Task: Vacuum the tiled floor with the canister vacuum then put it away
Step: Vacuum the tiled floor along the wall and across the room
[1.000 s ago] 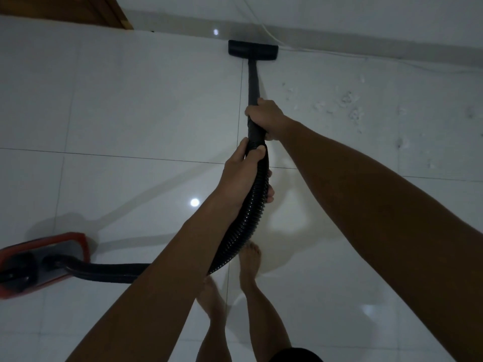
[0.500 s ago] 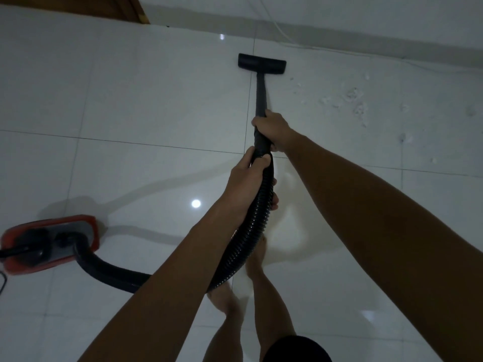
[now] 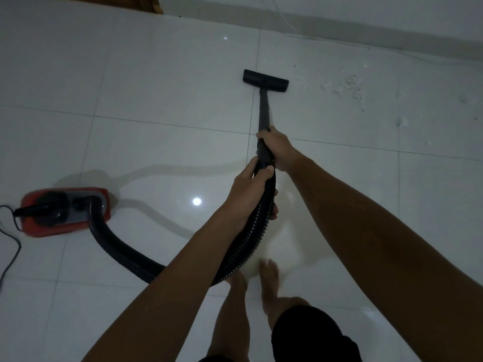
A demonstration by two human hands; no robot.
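Note:
A red canister vacuum (image 3: 65, 212) sits on the white tiled floor (image 3: 156, 87) at the left. Its black ribbed hose (image 3: 122, 254) curves from the canister up to a black wand (image 3: 264, 111). The wand ends in a flat black floor nozzle (image 3: 265, 81) resting on the tiles, short of the wall. My right hand (image 3: 277, 148) grips the wand's lower end. My left hand (image 3: 248, 194) grips the hose just below it. White crumbs and dust (image 3: 350, 87) lie to the right of the nozzle.
A grey skirting and wall (image 3: 339, 24) run along the far side, with a thin white cable (image 3: 285, 19) against them. A wooden frame corner (image 3: 151, 3) shows at top left. The vacuum's black power cord (image 3: 13, 246) trails off left. My bare feet (image 3: 269, 278) stand below the hose.
The nozzle has been pulled back from the wall towards me. The canister has come further into view at the left, and my feet have stepped back.

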